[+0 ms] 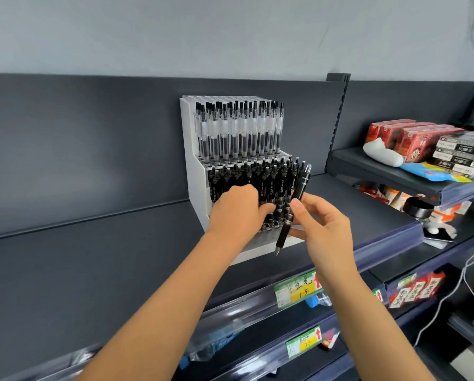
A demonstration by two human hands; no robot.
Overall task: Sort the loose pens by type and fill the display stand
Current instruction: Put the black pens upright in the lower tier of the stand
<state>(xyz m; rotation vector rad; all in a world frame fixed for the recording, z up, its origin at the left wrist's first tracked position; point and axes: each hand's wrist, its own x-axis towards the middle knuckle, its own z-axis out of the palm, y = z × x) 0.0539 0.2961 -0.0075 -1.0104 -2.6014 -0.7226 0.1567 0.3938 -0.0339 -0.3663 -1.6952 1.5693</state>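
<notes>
On the dark shelf (120, 265) stands your white display stand (194, 171); its upper tier is filled with clear pens (238, 127), its lower tier with black pens (258, 180); your left hand (238, 209) curls among the lower row, its grasp hidden; your right hand (323, 226) pinches a loose black pen (292, 210) tilted, tip down, just beside the stand's right edge.

A dark gray shelf (93, 270) is holding a white display stand (194, 174) that is sitting near the middle, up against the back wall. To the right, a higher shelf (373, 166) is carrying red boxes (411, 136), black and white boxes (461, 152), a white lump (381, 152) and a blue packet (428, 171).
</notes>
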